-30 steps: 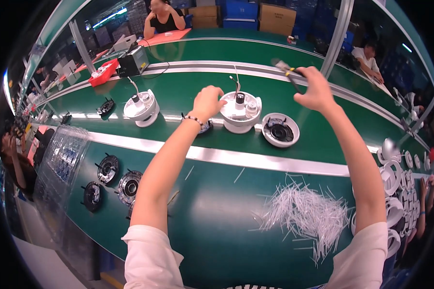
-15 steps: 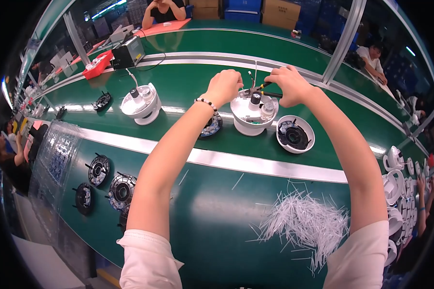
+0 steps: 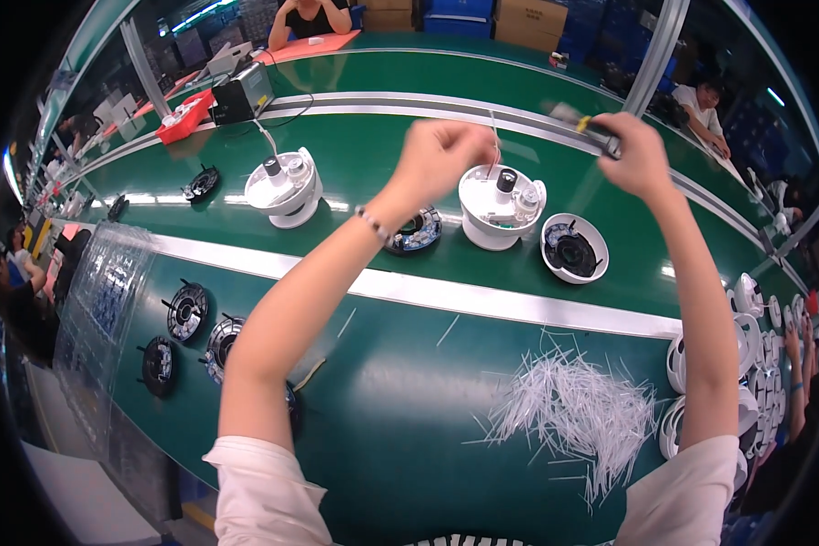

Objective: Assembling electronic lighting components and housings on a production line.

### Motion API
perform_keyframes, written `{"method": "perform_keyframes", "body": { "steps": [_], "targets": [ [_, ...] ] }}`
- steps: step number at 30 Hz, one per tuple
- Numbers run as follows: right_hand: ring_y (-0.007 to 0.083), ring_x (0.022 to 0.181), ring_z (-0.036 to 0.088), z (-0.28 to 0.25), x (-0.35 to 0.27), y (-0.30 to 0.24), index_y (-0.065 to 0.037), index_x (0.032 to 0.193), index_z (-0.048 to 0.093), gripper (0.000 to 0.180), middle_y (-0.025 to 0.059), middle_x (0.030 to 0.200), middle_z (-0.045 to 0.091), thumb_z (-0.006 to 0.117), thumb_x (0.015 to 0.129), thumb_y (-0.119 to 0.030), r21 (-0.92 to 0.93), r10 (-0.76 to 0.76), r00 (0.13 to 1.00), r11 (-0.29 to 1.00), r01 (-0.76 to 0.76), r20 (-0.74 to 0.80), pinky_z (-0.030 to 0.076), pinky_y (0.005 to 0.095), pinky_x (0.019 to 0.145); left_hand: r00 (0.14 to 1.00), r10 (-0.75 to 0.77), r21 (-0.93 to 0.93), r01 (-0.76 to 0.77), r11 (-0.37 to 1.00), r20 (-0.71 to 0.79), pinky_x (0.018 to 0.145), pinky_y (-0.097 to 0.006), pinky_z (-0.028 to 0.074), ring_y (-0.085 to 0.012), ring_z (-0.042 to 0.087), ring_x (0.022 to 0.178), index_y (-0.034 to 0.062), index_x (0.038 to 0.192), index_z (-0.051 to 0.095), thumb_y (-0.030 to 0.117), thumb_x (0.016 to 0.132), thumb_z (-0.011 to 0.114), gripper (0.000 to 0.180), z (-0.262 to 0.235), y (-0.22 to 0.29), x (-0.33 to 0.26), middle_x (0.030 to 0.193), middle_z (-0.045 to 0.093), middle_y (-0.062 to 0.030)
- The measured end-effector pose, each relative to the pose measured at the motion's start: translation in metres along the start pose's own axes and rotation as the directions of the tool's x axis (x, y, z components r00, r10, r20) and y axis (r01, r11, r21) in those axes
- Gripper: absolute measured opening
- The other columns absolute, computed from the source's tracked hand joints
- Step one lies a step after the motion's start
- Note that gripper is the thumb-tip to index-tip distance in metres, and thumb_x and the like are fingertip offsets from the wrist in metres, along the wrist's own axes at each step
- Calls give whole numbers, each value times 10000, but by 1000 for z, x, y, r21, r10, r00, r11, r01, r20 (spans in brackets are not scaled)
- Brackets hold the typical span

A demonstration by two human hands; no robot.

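Note:
My left hand (image 3: 446, 156), a little blurred, pinches thin wires (image 3: 493, 167) that rise from a white round housing (image 3: 490, 229). The housing sits upright on the far green bench, with a black cylinder (image 3: 507, 179) and a clear round part (image 3: 527, 197) inside. A pale thin strand (image 3: 494, 124) stands up beside my fingertips. My right hand (image 3: 634, 153) is closed around pliers (image 3: 601, 135) with black and yellow on them, smeared by motion. They are raised to the right, apart from the housing. Below lies a white bowl-shaped cover (image 3: 598, 247) with a black ring part inside.
Another white housing (image 3: 287, 196) stands to the left, beyond a black ring part with circuit boards (image 3: 420, 235). White cut strips (image 3: 569, 414) are piled on the near bench, black ring parts (image 3: 187, 309) at left. A metal rail (image 3: 409, 293) divides the benches; white rings stack (image 3: 746, 364) at right.
My right hand has drawn the pliers away from the housing, up and to the right. My left hand has moved slightly right, to the wires. The view has shifted a little.

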State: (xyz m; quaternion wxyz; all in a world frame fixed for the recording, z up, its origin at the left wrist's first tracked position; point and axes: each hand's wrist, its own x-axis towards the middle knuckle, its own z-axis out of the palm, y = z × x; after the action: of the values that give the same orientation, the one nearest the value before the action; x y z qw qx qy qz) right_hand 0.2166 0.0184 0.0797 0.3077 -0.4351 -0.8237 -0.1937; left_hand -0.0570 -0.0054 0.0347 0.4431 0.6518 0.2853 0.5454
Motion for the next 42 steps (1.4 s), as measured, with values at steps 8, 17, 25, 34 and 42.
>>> {"method": "perform_keyframes", "body": {
  "steps": [8, 17, 25, 34, 42],
  "targets": [
    [101, 709, 512, -120, -74, -85, -5, 1055, 542, 435, 33, 855, 549, 591, 623, -12, 442, 227, 974, 873, -208, 9, 419, 211, 653, 978, -198, 881, 33, 472, 70, 784, -359, 466, -307, 582, 897, 3, 1089, 534, 245, 743, 614, 430, -60, -48, -23, 966, 595, -202],
    [237, 724, 575, -163, -137, -175, 16, 944, 587, 473, 128, 807, 565, 596, 471, 8, 344, 142, 974, 918, -196, 177, 461, 284, 650, 987, -154, 875, 105, 473, -35, 813, -369, 439, -316, 553, 923, 52, 987, 565, 136, 628, 693, 390, -49, -71, -35, 946, 590, -179],
    [182, 649, 526, -126, -120, -167, -3, 964, 581, 471, 112, 819, 562, 598, 493, 15, 505, 63, 990, 855, -118, 125, 426, 249, 576, 790, -611, 822, 313, 475, 53, 682, -252, 409, -125, 486, 741, 78, 987, 587, 50, 611, 710, 397, -166, -14, -115, 758, 523, -21],
    [179, 665, 528, -106, -85, -175, -16, 965, 582, 457, 102, 837, 571, 581, 509, 6, 561, 53, 996, 824, -84, 71, 423, 245, 588, 623, -571, 404, 782, 475, -535, 474, -257, 457, -175, 574, 590, -47, 867, 579, 492, 704, 573, 562, -162, -26, -82, 777, 590, -134],
    [136, 656, 490, -109, -75, -186, -16, 975, 568, 462, 78, 841, 548, 567, 514, 19, 553, 46, 998, 831, -62, 44, 391, 212, 575, 589, -559, -370, 420, 829, -584, 622, -486, 547, -362, 539, 944, 6, 1160, 224, -43, 698, 530, 556, -145, -78, -62, 1108, 420, -197]
  ]
}}
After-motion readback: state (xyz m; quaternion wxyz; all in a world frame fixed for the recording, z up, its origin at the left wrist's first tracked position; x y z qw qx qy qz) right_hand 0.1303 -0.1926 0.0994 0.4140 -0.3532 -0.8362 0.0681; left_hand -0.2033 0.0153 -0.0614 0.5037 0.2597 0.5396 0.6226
